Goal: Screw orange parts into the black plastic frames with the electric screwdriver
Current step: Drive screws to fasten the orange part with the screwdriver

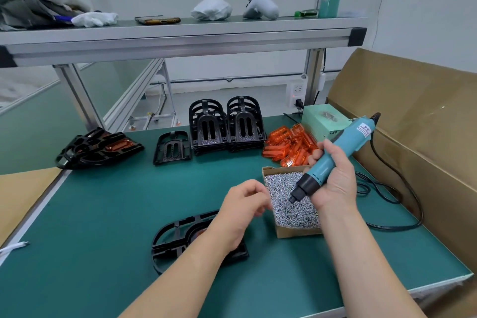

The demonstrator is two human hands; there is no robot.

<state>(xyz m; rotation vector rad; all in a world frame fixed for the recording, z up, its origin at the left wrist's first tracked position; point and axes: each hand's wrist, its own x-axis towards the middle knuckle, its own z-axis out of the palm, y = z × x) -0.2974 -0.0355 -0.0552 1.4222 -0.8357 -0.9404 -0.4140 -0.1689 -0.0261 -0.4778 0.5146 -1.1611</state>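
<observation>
Head view is showing the bench [116, 214] carrying the whole job, and most of it is looking undone. Two stacks of black frames [227, 126] are waiting at the back, bare. Only the finished pile [98, 147] at far left is showing an orange piece fitted. The frame in work [178, 240] is lying near the front, partly under the left forearm. The loose orange parts [289, 147] are heaped behind the screw box [291, 209]. The right hand [335, 183] is wrapping round the electric screwdriver [333, 160], its tip pointing down over the screws. The left hand [245, 204] is curling its fingers at the box edge; I cannot tell if it is pinching a screw.
</observation>
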